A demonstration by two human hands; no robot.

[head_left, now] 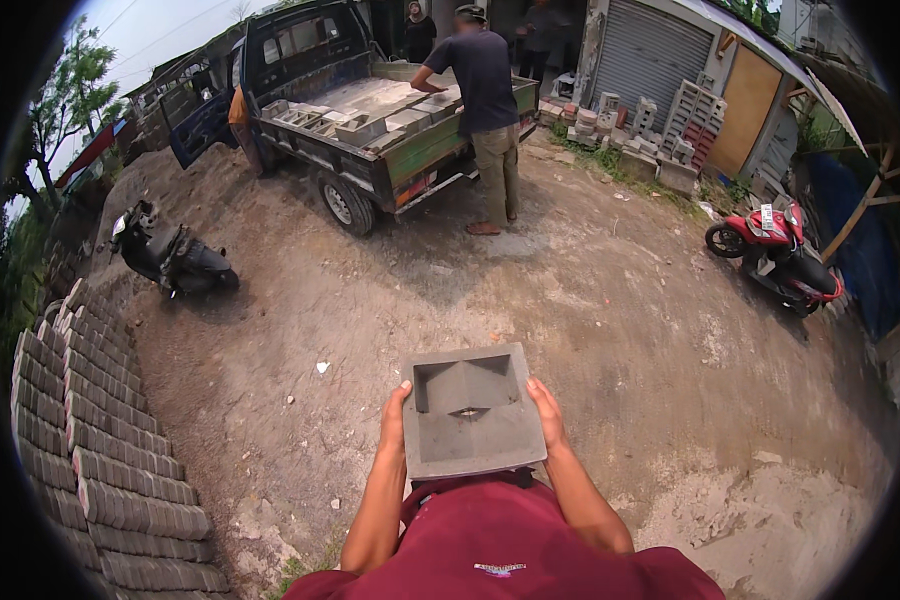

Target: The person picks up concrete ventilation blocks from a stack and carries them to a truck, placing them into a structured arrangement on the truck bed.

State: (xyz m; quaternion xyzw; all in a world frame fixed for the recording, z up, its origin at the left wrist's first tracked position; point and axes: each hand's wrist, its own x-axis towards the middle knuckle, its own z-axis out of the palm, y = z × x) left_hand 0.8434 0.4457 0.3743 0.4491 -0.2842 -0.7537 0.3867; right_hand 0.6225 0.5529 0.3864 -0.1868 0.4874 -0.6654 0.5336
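A square grey concrete vent block point(460, 445) is held in front of my body, close to my maroon shirt. Its upper half has a deep recess with slanted inner faces, and a small gap shows near the middle. My left hand point(395, 418) grips the block's left side, thumb near the upper edge. On the opposite side my right hand point(547, 412) is pressed against the block, its thumb also near the top. Most fingers of both hands are hidden behind or under the block.
Ahead stands a pickup truck point(400, 190) with blocks in its bed; a person point(485, 85) leans over its side. Stacked pavers point(135, 480) line the left. A dark scooter point(180, 255) and a red motorcycle point(785, 250) are parked on the dirt. Blocks point(690, 120) are piled by the shutter.
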